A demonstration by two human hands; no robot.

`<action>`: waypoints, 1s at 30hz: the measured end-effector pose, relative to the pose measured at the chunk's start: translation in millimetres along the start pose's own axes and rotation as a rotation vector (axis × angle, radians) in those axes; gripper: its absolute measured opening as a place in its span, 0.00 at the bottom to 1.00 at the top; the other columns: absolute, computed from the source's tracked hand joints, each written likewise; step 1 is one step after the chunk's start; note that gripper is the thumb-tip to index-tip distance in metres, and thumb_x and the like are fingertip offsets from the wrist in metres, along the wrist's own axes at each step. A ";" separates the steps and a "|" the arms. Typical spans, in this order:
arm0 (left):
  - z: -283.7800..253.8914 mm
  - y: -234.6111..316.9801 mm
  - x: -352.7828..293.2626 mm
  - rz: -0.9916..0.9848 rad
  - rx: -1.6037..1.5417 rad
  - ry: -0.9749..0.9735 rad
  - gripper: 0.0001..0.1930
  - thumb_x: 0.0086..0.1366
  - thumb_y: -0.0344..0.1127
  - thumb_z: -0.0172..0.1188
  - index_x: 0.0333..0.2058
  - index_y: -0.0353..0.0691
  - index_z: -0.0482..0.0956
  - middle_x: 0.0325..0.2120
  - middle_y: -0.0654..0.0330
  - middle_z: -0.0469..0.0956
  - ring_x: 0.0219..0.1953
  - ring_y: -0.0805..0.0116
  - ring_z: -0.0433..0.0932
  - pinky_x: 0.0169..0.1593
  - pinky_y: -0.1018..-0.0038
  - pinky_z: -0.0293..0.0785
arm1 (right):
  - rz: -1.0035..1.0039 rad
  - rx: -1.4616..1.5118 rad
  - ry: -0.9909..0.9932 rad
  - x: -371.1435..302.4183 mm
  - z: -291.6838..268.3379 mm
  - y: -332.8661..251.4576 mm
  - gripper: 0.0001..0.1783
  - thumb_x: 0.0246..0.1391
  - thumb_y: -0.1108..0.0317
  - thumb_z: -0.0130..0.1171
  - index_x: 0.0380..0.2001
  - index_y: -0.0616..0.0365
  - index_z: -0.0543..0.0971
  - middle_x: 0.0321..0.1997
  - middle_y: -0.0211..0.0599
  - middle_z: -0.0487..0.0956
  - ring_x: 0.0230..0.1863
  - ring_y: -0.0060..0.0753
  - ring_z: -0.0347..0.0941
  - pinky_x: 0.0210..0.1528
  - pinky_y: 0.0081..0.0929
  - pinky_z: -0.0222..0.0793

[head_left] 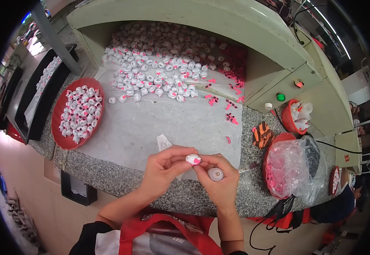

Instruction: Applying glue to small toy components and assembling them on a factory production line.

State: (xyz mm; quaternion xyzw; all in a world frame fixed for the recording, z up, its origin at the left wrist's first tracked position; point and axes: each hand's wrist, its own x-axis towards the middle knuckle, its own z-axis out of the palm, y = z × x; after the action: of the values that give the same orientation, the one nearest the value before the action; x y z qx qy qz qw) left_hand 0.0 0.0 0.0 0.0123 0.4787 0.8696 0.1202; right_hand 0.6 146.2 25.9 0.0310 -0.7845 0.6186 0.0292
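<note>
In front of me, over the front edge of the worktop, both hands meet at a small rounded white piece (193, 159) with a pink spot on it. My left hand (161, 168) pinches it from the left between thumb and fingers. From the right, the thumb and fingertips of my right hand (219, 187) press close to its pink part. A white, round-ended object like a small bottle (215, 174) is tucked in my right hand; most of it is hidden by the fingers. Beyond the left hand lies a crumpled white scrap (163, 142) on the white sheet (151, 123).
Many white pieces (151, 80) spread under a pale green shelf (185, 15), with small pink parts (232, 118) beside them. A red bowl (56, 123) of pieces stands left. At right are a plastic-covered red bowl (266, 170), a striped cloth (263, 134) and a red cup (290, 120).
</note>
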 end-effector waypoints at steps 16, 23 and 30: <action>0.7 -3.5 4.4 -0.082 -0.101 0.143 0.15 0.55 0.23 0.55 0.43 0.31 0.70 0.32 0.58 0.76 0.37 0.72 0.75 0.41 0.78 0.71 | -0.216 0.029 0.031 7.4 2.4 15.5 0.13 0.35 0.80 0.63 0.30 0.63 0.76 0.31 0.35 0.74 0.26 0.19 0.69 0.27 0.15 0.65; -15.2 14.9 -9.1 0.082 0.313 -0.087 0.15 0.51 0.17 0.56 0.40 0.29 0.69 0.32 0.53 0.75 0.36 0.69 0.76 0.40 0.76 0.74 | -0.030 0.440 -0.262 9.2 1.5 22.6 0.12 0.39 0.81 0.61 0.32 0.62 0.76 0.30 0.35 0.75 0.26 0.19 0.69 0.26 0.15 0.66; -28.8 13.8 -14.9 0.081 0.312 0.045 0.12 0.52 0.19 0.56 0.38 0.28 0.71 0.33 0.53 0.75 0.34 0.69 0.76 0.39 0.77 0.74 | 0.165 0.483 -0.254 10.6 23.7 22.0 0.10 0.40 0.80 0.60 0.30 0.65 0.75 0.31 0.41 0.75 0.23 0.24 0.70 0.23 0.17 0.67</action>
State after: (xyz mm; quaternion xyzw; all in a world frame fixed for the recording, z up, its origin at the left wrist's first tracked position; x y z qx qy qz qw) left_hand 7.8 -34.3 -2.7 0.0309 0.6098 0.7888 0.0709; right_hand -12.0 128.2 0.0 0.0504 -0.6115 0.7792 -0.1279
